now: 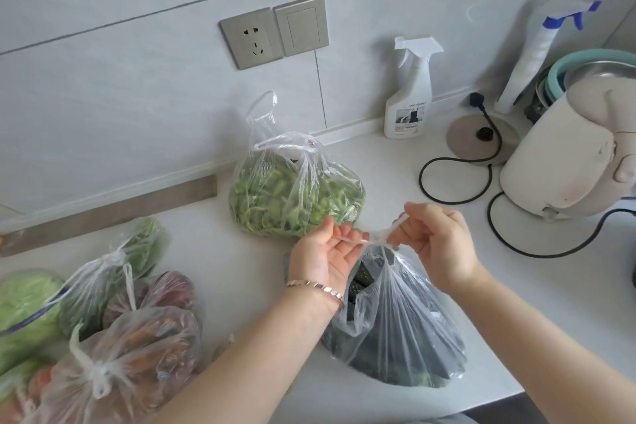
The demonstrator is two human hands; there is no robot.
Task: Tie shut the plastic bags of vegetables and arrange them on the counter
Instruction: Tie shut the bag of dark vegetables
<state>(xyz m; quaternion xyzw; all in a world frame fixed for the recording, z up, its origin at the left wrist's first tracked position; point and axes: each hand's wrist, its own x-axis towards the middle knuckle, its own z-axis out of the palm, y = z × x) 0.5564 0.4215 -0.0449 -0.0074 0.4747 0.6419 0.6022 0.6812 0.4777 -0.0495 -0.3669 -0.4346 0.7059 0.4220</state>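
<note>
- Nearest the camera, at the lower left, lies a bag of carrots (pixel 137 351) with its neck knotted tight; behind it a bag of reddish produce (pixel 168 289) and a knotted bag of dark greens (pixel 137 244), with a pale green cabbage (pixel 20 310) at the far left edge; these look finished and sit bunched together on the counter (pixel 241 272)
- The bag of dark vegetables (pixel 395 330) stands in front of the person, near the counter's front edge; its thin clear plastic is gathered into pleats toward the top, and the contents read as dark green to black, too blurred to name
- The left hand (pixel 323 255), palm up, pinches one handle strip between thumb and fingers; the right hand (pixel 437 241) is curled around the other strip and pulls it up and outward; a knot is forming between them, judged half made
- The bag of light green vegetables (pixel 292 196) by the wall has its handles loose and upright, so it seems untied
- Left to do, by my reading: cinch this knot, tie the last bag, then space them out in order
</note>
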